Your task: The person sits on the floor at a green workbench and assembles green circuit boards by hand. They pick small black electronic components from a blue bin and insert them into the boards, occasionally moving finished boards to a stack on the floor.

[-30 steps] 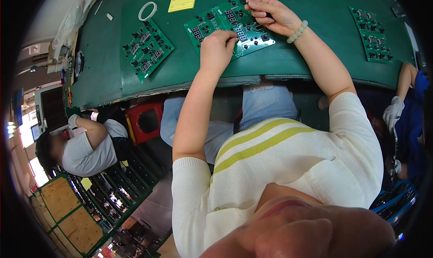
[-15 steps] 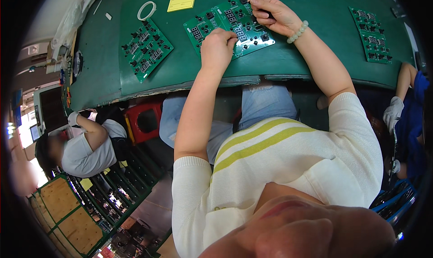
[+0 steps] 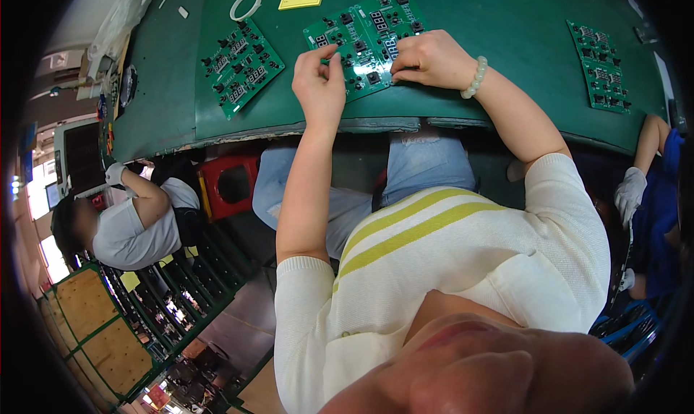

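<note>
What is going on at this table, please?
The person's left hand is at the left side of the middle circuit board, and the right hand is over its right side. Whether either holds a small part, I cannot tell. A left board and a right board lie apart on the green table.

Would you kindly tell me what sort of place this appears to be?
Probably an electronics workshop: circuit boards lie on a green table, and a co-worker's gloved hand shows at the right.

The counter (image 3: 499,23) looks smooth, with a soft sheen. The circuit board (image 3: 369,36) is glossy, the bracelet (image 3: 478,78) polished. The sweater (image 3: 463,255) is matt knitted cloth, the stool (image 3: 215,177) smooth plastic.
</note>
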Demonstrator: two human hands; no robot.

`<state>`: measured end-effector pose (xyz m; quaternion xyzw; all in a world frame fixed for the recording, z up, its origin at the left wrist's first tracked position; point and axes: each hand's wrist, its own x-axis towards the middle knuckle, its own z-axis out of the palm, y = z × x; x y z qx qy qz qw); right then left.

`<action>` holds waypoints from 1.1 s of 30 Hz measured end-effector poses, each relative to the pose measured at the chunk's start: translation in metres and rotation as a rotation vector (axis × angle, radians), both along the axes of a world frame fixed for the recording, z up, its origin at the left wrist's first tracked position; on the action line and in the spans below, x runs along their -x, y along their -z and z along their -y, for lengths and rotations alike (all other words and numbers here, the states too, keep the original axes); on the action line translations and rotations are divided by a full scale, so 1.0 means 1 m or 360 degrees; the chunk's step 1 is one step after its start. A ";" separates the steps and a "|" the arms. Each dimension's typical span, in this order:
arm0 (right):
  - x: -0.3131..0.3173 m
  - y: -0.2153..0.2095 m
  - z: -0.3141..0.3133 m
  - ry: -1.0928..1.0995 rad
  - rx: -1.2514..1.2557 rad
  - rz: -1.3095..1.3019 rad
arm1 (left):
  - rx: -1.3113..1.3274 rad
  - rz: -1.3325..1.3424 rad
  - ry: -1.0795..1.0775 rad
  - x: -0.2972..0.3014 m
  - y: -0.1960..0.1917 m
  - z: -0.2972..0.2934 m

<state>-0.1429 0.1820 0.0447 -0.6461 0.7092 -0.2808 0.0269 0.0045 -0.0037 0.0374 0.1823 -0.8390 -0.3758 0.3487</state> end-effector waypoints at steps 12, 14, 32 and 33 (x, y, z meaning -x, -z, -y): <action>-0.008 0.003 0.002 -0.0012 0.0090 -0.0282 | 0.0492 -0.0109 0.0025 -0.017 0.023 -0.012; -0.008 0.003 0.002 -0.0018 0.0089 -0.0286 | 0.0596 -0.0077 0.0120 -0.011 0.019 -0.018; -0.007 -0.003 0.003 0.0012 0.0159 0.0088 | 0.0711 0.0115 0.0249 0.014 0.028 -0.035; -0.001 -0.006 0.004 0.0049 0.0151 0.0206 | 0.0683 0.0132 0.0244 0.013 0.029 -0.034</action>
